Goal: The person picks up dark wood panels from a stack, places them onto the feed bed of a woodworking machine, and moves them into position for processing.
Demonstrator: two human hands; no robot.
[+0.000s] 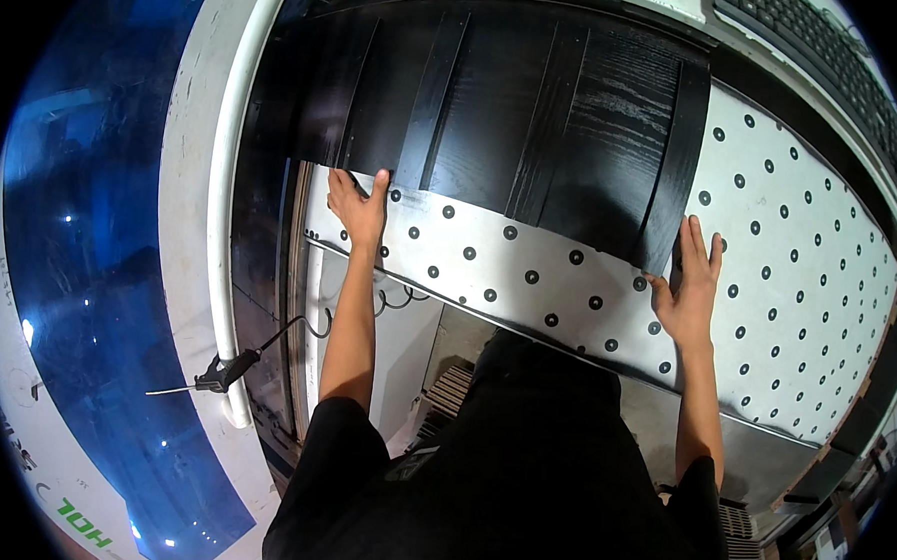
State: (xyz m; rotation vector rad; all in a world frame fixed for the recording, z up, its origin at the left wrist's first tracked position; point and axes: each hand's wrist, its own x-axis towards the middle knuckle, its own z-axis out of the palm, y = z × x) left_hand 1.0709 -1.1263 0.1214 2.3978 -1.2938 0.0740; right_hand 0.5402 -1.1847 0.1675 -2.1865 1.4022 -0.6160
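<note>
A black wood-grain panel (495,122) with raised strips running across it lies on a white table top (770,244) dotted with black round studs. At the panel's near edge, toward its left end, my left hand (360,208) rests with thumb and fingers spread, the fingertips touching the edge. Around the near right corner, my right hand (690,296) has its fingers stretched along the panel's right side and its thumb by the near edge. Both hands look open and flat against the panel's edges rather than wrapped round it.
A black air blow gun (226,370) on a coiled hose hangs by a white pipe (234,191) at the left. Beyond that is a machine with a blue glossy cover (91,214). A black keyboard (828,66) sits at the far right, and slatted pallets (448,395) are below.
</note>
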